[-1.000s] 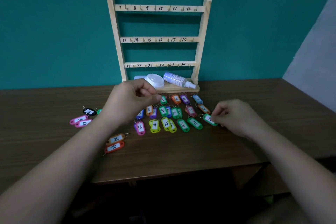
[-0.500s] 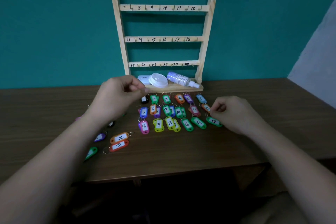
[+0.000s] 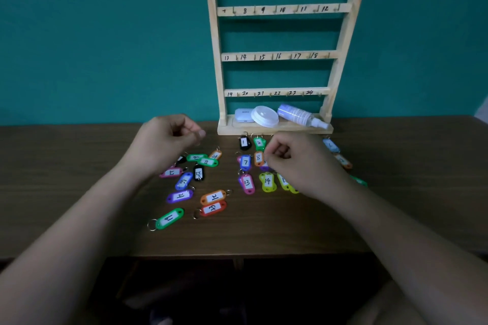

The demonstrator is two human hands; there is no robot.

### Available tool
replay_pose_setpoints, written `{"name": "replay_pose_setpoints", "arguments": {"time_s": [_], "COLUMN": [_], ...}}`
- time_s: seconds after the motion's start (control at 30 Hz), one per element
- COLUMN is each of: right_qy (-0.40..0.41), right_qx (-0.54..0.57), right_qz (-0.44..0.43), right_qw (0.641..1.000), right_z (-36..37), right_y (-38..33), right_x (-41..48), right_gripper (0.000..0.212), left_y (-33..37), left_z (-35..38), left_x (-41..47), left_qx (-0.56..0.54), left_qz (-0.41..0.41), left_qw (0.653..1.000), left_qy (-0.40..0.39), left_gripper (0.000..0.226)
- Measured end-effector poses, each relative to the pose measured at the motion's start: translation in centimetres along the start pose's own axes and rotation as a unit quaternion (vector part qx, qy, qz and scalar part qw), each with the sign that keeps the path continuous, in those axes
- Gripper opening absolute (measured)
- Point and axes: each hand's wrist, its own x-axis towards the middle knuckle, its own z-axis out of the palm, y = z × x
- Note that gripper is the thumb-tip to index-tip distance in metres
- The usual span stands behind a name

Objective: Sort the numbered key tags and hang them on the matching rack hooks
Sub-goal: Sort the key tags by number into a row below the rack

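Nearest me, well out from the pale wooden key rack (image 3: 280,55) and to the left of its base, the unsorted plastic key tags lie on the dark brown wooden table (image 3: 264,235). First comes the green tag marked 19 (image 3: 169,218), then the red tag marked 22 (image 3: 212,208) just beside the orange tag marked 21 (image 3: 213,196), with a loose cluster beyond them toward the rack. My left hand (image 3: 169,140) hovers over that cluster, fingers curled in and thumb meeting forefinger; no tag shows between them. My right hand (image 3: 303,163) is over the sorted rows directly in front of the rack's base, fingers curled down just beside the orange tag marked 8 (image 3: 258,158); whether they pinch a tag I cannot tell. Of those rows I can see the pink tag marked 13 (image 3: 247,182) and yellow tag marked 14 (image 3: 267,181) farthest from the base, the blue tag marked 7 (image 3: 245,162) between, and the black tag marked 1 (image 3: 244,142) and green tag marked 2 (image 3: 259,143) just before it. Every hook in view is bare, so I judge the step to be sorting, not hanging. To do it well I should turn each loose tag to read its number, lift rather than slide it, and set it down without my knuckles disturbing the neighbours.
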Motion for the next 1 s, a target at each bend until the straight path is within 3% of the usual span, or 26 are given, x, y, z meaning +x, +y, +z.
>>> {"name": "replay_pose_setpoints", "arguments": {"time_s": [0.33, 0.53, 0.8, 1.0], "right_qy": [-0.009, -0.001, 0.001, 0.009], "right_qx": [0.013, -0.012, -0.045, -0.03], "right_qz": [-0.042, -0.048, -0.063, -0.059], "right_qw": [0.999, 0.999, 0.997, 0.998], "right_z": [4.6, 7.0, 7.9, 7.7], "right_y": [-3.4, -3.6, -3.3, -3.4], "right_x": [2.5, 3.9, 4.0, 4.1], "right_gripper": [0.01, 0.008, 0.005, 0.005], "left_y": [-4.3, -6.3, -6.1, -5.0], "left_z": [-2.3, -2.5, 0.3, 0.7], "left_x": [0.1, 0.8, 2.1, 2.3], "left_qx": [0.036, 0.115, 0.183, 0.171], "left_qz": [-0.029, -0.025, -0.007, -0.03], "left_qw": [0.999, 0.992, 0.981, 0.983], "left_qy": [0.0, -0.032, -0.065, -0.064], "left_gripper": [0.006, 0.01, 0.012, 0.014]}}
